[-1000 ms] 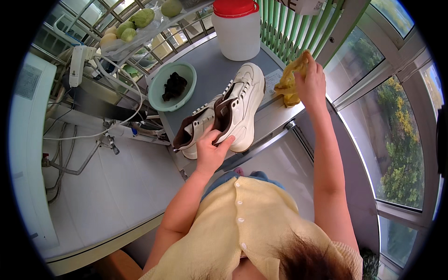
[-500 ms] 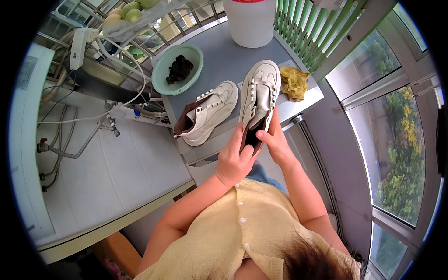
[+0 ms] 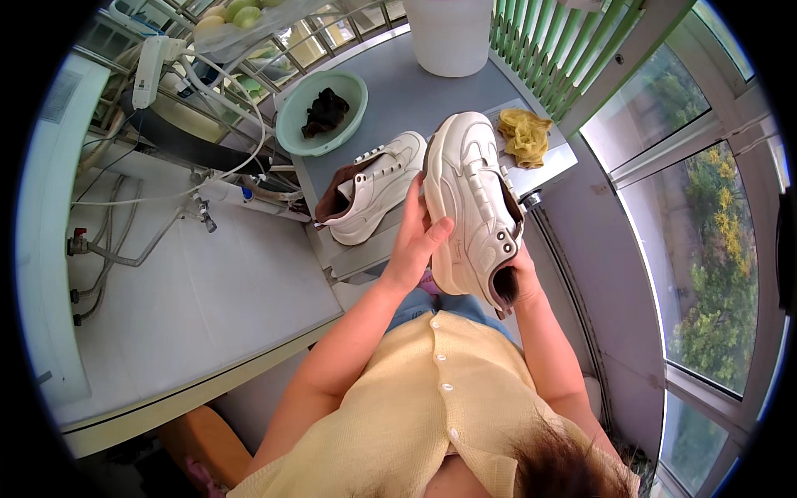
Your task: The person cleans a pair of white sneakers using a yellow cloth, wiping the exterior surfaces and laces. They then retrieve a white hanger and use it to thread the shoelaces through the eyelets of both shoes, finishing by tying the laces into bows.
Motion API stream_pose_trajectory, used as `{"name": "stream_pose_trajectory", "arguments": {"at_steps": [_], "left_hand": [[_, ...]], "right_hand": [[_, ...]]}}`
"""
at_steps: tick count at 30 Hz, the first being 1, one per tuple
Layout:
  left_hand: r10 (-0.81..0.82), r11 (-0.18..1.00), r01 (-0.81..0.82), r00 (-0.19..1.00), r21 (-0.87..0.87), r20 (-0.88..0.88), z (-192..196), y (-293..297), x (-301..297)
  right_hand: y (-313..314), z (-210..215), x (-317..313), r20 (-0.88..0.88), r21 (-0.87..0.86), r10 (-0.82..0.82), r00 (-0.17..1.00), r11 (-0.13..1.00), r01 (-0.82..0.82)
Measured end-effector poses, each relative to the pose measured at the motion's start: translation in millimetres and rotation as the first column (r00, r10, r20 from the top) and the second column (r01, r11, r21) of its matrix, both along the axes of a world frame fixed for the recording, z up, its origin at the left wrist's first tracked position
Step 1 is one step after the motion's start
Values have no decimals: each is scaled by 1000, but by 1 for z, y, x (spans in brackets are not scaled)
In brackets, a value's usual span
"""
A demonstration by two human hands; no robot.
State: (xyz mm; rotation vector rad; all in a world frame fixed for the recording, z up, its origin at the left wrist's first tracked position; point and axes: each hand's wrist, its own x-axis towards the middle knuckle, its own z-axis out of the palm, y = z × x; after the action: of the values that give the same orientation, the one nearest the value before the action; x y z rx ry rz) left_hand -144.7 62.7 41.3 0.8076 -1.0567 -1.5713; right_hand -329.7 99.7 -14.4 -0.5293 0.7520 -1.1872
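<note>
White chunky sneaker (image 3: 471, 203), smooth leather

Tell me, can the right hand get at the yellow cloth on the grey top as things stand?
Probably not at once: the right hand is under the heel of the white shoe, helping hold it up. The yellow cloth lies uncovered on the grey top beyond the shoe's toe, so the path looks open once that hand lets go.

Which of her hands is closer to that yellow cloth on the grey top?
Neither clearly. The left hand presses the near side of the held white shoe; the right hand cups its heel. The yellow cloth lies beyond the shoe's toe, about equally far from both.
</note>
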Motion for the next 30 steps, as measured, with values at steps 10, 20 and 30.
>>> {"name": "stream_pose_trajectory", "arguments": {"at_steps": [10,20,30], "left_hand": [[81,986,-51,979,160,-185,-15,-5,-2],[130,978,-84,962,193,-241,-14,1,-8],[-88,855,309,878,416,-471,-45,-3,7]], "right_hand": [[5,76,18,-884,-393,-325,336,906,-159],[5,70,12,-694,-720,-701,167,669,-185],[-25,89,11,-892,-269,-245,379,963,-12]]}}
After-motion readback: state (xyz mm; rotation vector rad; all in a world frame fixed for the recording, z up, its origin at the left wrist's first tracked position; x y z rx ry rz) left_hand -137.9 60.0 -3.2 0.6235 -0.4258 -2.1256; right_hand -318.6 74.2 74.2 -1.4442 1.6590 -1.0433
